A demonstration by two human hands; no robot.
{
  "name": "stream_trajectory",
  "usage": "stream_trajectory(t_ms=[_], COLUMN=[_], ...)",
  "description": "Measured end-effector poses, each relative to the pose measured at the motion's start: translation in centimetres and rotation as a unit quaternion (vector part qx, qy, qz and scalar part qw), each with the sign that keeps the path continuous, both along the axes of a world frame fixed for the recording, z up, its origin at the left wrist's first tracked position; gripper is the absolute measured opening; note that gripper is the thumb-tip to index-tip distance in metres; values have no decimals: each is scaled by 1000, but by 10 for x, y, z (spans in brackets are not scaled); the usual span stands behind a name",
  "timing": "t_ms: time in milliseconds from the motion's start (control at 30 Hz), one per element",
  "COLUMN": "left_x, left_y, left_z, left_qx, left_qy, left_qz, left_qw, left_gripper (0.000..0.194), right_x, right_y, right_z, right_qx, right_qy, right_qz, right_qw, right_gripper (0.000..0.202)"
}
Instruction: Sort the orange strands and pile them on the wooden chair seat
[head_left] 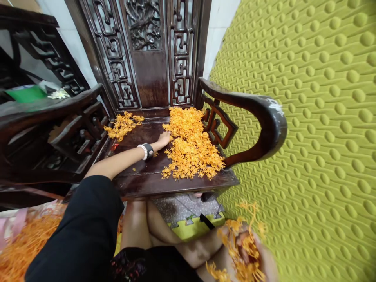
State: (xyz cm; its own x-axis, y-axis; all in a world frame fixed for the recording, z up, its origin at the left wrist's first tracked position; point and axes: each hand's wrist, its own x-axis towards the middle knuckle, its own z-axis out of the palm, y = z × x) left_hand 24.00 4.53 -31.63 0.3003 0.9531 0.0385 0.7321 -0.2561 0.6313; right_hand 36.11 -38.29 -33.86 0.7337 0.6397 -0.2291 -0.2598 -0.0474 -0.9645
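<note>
A large pile of small orange stringy pieces (192, 147) covers the right part of a dark wooden chair seat (141, 137). My left hand (163, 140), with a watch and a pale bracelet at the wrist, reaches over the seat and touches the pile's left edge; its fingertips are hidden among the pieces. Low at the right, over my legs, my right hand (266, 256) is wrapped round a bunch of orange pieces (245, 250), some dangling out. A smaller orange cluster (123, 125) lies at the seat's back left.
The chair has a carved back (151, 78) and a curved right armrest (264, 117). A yellow-green bumpy mat (317, 137) stands along the right. More orange strands (32, 243) fill a bag at the lower left. A green item (26, 94) lies at the far left.
</note>
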Motion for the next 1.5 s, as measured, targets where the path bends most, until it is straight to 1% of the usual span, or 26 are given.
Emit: stream_trajectory(t_ms=[100,167,200,267,333,400,467,567,667,733,800,867,933,1000,1067,1133,1167,1233,1333,1433,1500], left_x=[16,16,13,2,-8,-12,-9,5,17,18,13,1,-15,-34,-50,-56,-54,-42,-7,23,31], left_y=[-25,-34,-35,-30,-18,-5,6,8,-6,-19,-30,-37,-38,-37,-36,-36,-38,-46,-64,-78,-82], left_z=[-6,-4,-1,7,17,25,28,25,15,10,9,14,21,26,25,19,14,5,-2,0,7], left_qx=[-16,-25,-23,-1,40,76,87,68,44,27,12,5,12,33,48,37,25,-2,-28,-54,-72], left_qy=[3,9,12,15,12,9,10,17,22,25,26,26,24,19,11,1,-6,-25,-60,-83,-89], left_qz=[-1,11,22,44,44,16,-22,-60,-71,-68,-67,-65,-60,-45,-17,20,37,57,43,29,37], left_qw=[1000,1000,999,999,998,997,996,996,996,997,997,998,998,998,999,999,999,998,997,995,993], left_gripper=[32,33,35,42,46,50,49,39,35,34,36,38,43,47,53,61,64,65,63,62,64], right_x=[-4,-9,-11,-15,-16,-16,-14,-16,-24,-31,-35,-36,-34,-31,-28,-27,-27,-29,-32,-30,-27], right_y=[1,0,0,-1,-2,-4,-5,-5,0,3,6,7,6,3,0,-1,-1,0,2,2,1], right_z=[0,2,4,8,11,12,10,10,16,21,23,22,19,15,11,9,9,10,14,15,13], right_qx=[-5,-13,-17,-22,-16,-11,-16,-16,10,20,17,6,-2,0,-1,-5,-6,0,9,4,0], right_qy=[68,76,73,59,44,36,39,57,68,68,61,51,49,54,57,55,52,48,52,64,61], right_qz=[13,23,25,29,28,25,12,-10,-26,-32,-27,-2,18,13,3,13,21,24,17,18,18], right_qw=[998,997,997,998,999,999,999,998,997,997,998,999,999,998,998,998,998,999,998,998,998], right_gripper=[41,43,45,48,49,50,49,47,44,42,45,48,49,47,46,47,48,48,45,44,43])
